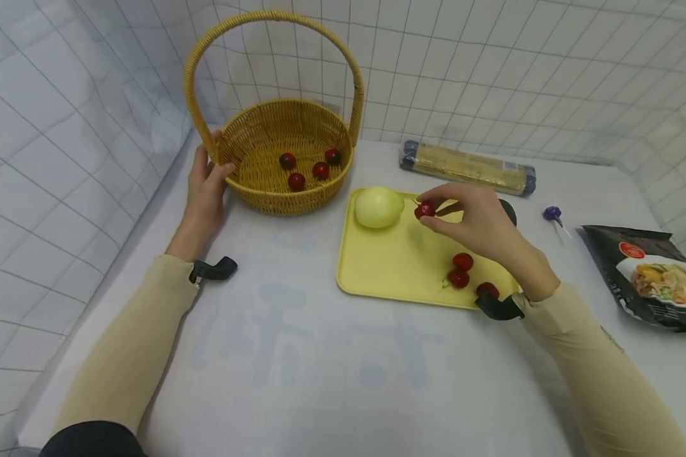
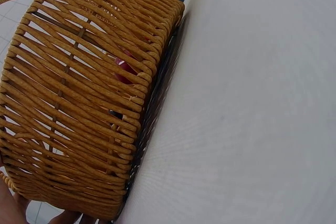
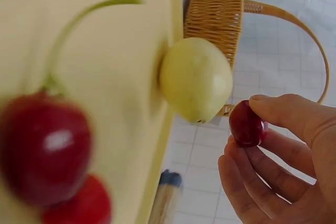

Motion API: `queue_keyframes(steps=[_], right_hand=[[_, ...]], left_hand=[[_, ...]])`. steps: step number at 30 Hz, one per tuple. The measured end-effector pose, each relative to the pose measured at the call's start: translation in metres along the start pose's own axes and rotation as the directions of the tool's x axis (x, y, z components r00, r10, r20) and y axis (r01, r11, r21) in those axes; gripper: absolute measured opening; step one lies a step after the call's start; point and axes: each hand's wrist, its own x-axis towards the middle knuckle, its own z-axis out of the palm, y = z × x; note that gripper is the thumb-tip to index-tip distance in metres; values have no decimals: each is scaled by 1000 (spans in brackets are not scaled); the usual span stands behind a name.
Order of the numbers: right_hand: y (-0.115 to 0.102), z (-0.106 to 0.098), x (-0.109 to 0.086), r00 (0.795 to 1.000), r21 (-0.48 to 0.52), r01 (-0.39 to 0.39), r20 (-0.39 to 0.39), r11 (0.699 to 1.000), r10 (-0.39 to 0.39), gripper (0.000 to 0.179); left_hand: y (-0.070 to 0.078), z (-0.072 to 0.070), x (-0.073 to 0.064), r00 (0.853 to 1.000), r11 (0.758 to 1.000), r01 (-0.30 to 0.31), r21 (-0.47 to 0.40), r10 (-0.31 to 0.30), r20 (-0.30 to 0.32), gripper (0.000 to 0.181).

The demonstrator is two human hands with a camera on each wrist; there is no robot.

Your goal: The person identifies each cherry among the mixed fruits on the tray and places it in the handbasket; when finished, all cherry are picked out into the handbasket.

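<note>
My left hand (image 1: 201, 193) grips the left side of a wicker basket (image 1: 280, 204), with the thumb over its rim near the foot of the tall handle. Several dark red cherries (image 1: 296, 182) lie inside the basket. Over a yellow tray (image 1: 371, 273), my right hand (image 1: 477, 219) pinches a cherry (image 3: 244, 123) between thumb and fingertips. Just left of that cherry, a pale green round fruit (image 1: 378, 207) sits on the tray. More cherries (image 1: 458, 278) rest at the tray's near right, below the right wrist. A dark green thing (image 1: 509, 211) is mostly hidden behind the right hand.
Behind the tray lies a long gold package (image 1: 469, 166) with blue ends. Right of the tray are a purple-wrapped lollipop (image 1: 552, 214) and a black noodle packet (image 1: 657, 279). Grid-patterned white sheeting (image 1: 491, 76) rises at the table's back and sides.
</note>
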Motion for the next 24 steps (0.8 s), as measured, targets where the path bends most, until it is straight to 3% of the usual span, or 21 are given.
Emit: queue_keyframes(steps=[7,13,24], right_hand=[[-21,9,40,1000,51,30,7,998,-31,30],[-34,25,76,999,101,34,-23,994,-31,31],[-53,57,139,999,208,-32,-29,978,39,31]], left_hand=[[-6,-3,-1,1000,1000,1,0,-1,2,65],[-1,-4,1,1000,1000,-8,24,7,12,65],[-2,-2,3,1000,1000,-7,4,7,13,64]])
